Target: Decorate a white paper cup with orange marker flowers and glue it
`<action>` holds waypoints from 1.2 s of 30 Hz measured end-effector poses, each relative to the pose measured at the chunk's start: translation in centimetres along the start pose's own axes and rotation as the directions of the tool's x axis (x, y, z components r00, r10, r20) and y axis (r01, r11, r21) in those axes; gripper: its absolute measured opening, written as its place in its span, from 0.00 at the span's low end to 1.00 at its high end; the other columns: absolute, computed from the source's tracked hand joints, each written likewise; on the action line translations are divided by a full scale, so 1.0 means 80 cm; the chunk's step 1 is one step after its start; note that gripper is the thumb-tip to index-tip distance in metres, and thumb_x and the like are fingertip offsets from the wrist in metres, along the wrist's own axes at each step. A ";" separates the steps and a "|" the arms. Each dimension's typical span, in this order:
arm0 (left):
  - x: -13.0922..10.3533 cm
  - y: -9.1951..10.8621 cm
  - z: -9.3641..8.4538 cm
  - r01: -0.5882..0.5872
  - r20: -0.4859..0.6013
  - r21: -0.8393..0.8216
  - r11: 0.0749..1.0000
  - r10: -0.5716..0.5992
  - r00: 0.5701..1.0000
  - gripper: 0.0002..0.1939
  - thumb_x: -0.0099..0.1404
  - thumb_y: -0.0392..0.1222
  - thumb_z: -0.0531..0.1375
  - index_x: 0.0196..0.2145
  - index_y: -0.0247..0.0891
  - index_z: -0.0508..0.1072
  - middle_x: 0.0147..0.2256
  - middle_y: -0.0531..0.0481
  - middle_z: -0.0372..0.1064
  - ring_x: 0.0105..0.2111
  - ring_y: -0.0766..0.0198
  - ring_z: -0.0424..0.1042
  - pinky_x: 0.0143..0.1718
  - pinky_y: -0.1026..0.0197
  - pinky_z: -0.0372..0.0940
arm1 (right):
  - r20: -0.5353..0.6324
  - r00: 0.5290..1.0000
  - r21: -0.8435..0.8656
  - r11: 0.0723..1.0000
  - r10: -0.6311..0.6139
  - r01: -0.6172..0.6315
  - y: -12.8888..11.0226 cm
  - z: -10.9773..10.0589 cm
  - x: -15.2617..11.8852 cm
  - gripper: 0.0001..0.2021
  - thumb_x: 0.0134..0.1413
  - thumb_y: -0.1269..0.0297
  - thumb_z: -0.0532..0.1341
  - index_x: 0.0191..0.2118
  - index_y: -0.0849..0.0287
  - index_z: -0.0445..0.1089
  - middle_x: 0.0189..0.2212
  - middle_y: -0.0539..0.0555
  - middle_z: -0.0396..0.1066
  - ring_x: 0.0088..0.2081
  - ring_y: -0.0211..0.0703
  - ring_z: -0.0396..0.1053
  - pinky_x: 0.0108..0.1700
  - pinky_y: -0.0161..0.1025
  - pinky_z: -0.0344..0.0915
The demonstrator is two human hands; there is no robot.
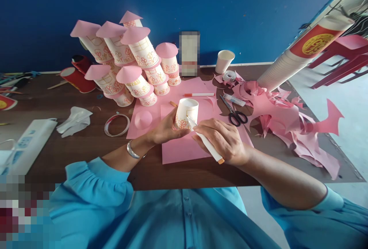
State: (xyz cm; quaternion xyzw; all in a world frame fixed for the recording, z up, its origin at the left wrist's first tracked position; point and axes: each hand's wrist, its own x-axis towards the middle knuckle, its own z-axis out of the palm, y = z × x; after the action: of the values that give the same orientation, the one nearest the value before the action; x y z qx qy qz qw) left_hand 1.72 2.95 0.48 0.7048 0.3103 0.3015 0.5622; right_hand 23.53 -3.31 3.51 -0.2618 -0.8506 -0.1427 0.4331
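My left hand (164, 129) is wrapped round the side of a white paper cup (187, 111) with orange flowers drawn on it. In my right hand (222, 139) is a white marker (209, 145) with an orange end, its tip at the cup's side. Pink paper sheets (178, 153) lie beneath the cup. A small pink paper cone (143, 119) rests to the left on the pink paper. Beyond my hands lies a red and white marker (199, 94), and an orange marker cap (173, 104) shows beside the cup.
Several cup towers with pink cone roofs (135, 35) stand at the back left. Scissors (234, 112), a glue stick (234, 99), pink scraps (283, 116) and a tall cup stack (296, 57) are on the right. Tape (116, 125) and crumpled tissue (74, 120) lie left. One plain cup (224, 61) stands behind.
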 end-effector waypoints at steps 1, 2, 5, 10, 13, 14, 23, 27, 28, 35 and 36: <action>0.000 0.001 0.000 0.004 -0.002 0.010 1.000 -0.004 1.000 0.33 0.59 0.57 0.71 0.53 0.36 0.67 0.45 0.42 0.72 0.44 0.53 0.71 0.43 0.55 0.69 | -0.002 1.000 -0.002 1.000 0.001 -0.001 0.000 0.000 0.000 0.12 0.64 0.72 0.64 0.52 0.63 0.69 0.37 0.58 0.78 0.38 0.45 0.79 0.37 0.38 0.79; 0.000 0.001 0.000 0.007 -0.005 0.021 1.000 -0.007 1.000 0.33 0.59 0.57 0.71 0.53 0.36 0.67 0.45 0.42 0.72 0.44 0.53 0.70 0.43 0.55 0.69 | -0.003 1.000 -0.006 1.000 0.001 -0.001 -0.001 0.000 0.001 0.11 0.65 0.72 0.64 0.51 0.63 0.69 0.36 0.58 0.78 0.38 0.44 0.79 0.36 0.38 0.79; 0.000 0.001 0.000 0.000 -0.013 0.038 0.999 0.000 1.000 0.32 0.59 0.56 0.70 0.53 0.36 0.66 0.44 0.43 0.71 0.44 0.53 0.70 0.44 0.54 0.69 | -0.008 1.000 -0.015 1.000 -0.008 0.008 -0.002 0.001 0.002 0.09 0.65 0.72 0.64 0.49 0.64 0.69 0.35 0.58 0.78 0.36 0.43 0.79 0.35 0.38 0.79; 0.000 0.000 -0.002 -0.007 -0.011 0.055 0.998 0.007 1.000 0.32 0.59 0.56 0.70 0.53 0.36 0.66 0.44 0.43 0.70 0.44 0.53 0.70 0.45 0.53 0.68 | 0.004 1.000 0.007 1.000 -0.002 0.002 -0.002 0.000 0.001 0.10 0.64 0.72 0.64 0.50 0.63 0.70 0.35 0.57 0.78 0.36 0.44 0.78 0.36 0.38 0.79; 0.000 0.000 -0.003 0.008 -0.013 0.064 0.998 -0.008 1.000 0.32 0.59 0.57 0.70 0.53 0.36 0.66 0.44 0.43 0.71 0.44 0.52 0.71 0.45 0.53 0.69 | 0.008 1.000 0.023 1.000 0.000 0.000 -0.002 0.001 0.000 0.11 0.63 0.73 0.64 0.51 0.63 0.69 0.36 0.57 0.78 0.36 0.45 0.78 0.35 0.39 0.79; -0.001 0.000 -0.004 0.014 -0.012 0.065 0.998 -0.013 1.000 0.33 0.59 0.57 0.70 0.54 0.36 0.66 0.44 0.43 0.71 0.45 0.51 0.71 0.45 0.53 0.69 | 0.006 1.000 0.024 1.000 -0.001 0.001 -0.002 0.002 -0.001 0.11 0.63 0.73 0.64 0.51 0.64 0.69 0.35 0.57 0.78 0.36 0.45 0.78 0.35 0.39 0.79; -0.003 -0.004 -0.003 0.057 -0.001 -0.088 0.994 -0.058 0.998 0.34 0.59 0.57 0.71 0.55 0.36 0.66 0.44 0.43 0.73 0.43 0.54 0.72 0.43 0.55 0.68 | -0.003 1.000 0.014 1.000 0.013 -0.013 -0.001 -0.001 0.002 0.10 0.62 0.74 0.65 0.48 0.65 0.69 0.34 0.58 0.77 0.35 0.44 0.77 0.35 0.38 0.77; -0.003 -0.007 -0.004 0.071 0.009 -0.167 0.983 -0.070 0.997 0.33 0.59 0.54 0.71 0.56 0.37 0.67 0.44 0.44 0.73 0.43 0.54 0.72 0.44 0.54 0.68 | -0.005 1.000 0.032 0.999 0.020 -0.019 0.004 -0.002 -0.001 0.11 0.62 0.75 0.65 0.49 0.65 0.68 0.35 0.58 0.77 0.36 0.44 0.77 0.35 0.39 0.77; -0.003 -0.008 -0.004 0.070 0.003 -0.184 0.980 -0.071 0.998 0.32 0.59 0.53 0.72 0.56 0.38 0.68 0.44 0.44 0.73 0.43 0.54 0.72 0.45 0.54 0.68 | -0.006 1.000 0.034 0.999 0.020 -0.020 0.004 -0.002 -0.001 0.12 0.61 0.75 0.65 0.49 0.65 0.68 0.35 0.59 0.77 0.36 0.45 0.77 0.36 0.39 0.77; -0.003 -0.012 -0.006 0.039 0.005 -0.246 0.969 -0.039 0.999 0.29 0.61 0.50 0.71 0.55 0.39 0.69 0.42 0.47 0.73 0.42 0.57 0.72 0.45 0.55 0.68 | -0.022 0.999 0.009 0.999 0.036 -0.035 0.006 -0.002 0.001 0.11 0.61 0.76 0.65 0.47 0.65 0.68 0.33 0.58 0.77 0.35 0.45 0.78 0.36 0.40 0.77; -0.003 -0.010 -0.006 0.033 0.008 -0.249 0.968 -0.032 0.999 0.28 0.61 0.49 0.71 0.55 0.39 0.69 0.42 0.47 0.73 0.42 0.58 0.72 0.44 0.56 0.68 | -0.021 0.999 0.006 0.999 0.038 -0.038 0.006 -0.002 0.002 0.11 0.60 0.76 0.65 0.47 0.65 0.68 0.33 0.58 0.77 0.35 0.45 0.78 0.36 0.39 0.77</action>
State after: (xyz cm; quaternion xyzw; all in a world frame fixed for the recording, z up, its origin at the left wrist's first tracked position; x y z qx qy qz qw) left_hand 1.11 3.19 -0.24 0.6239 0.2805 0.3274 0.6519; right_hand 23.87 -2.93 3.75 -0.2753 -0.8412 -0.1346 0.4456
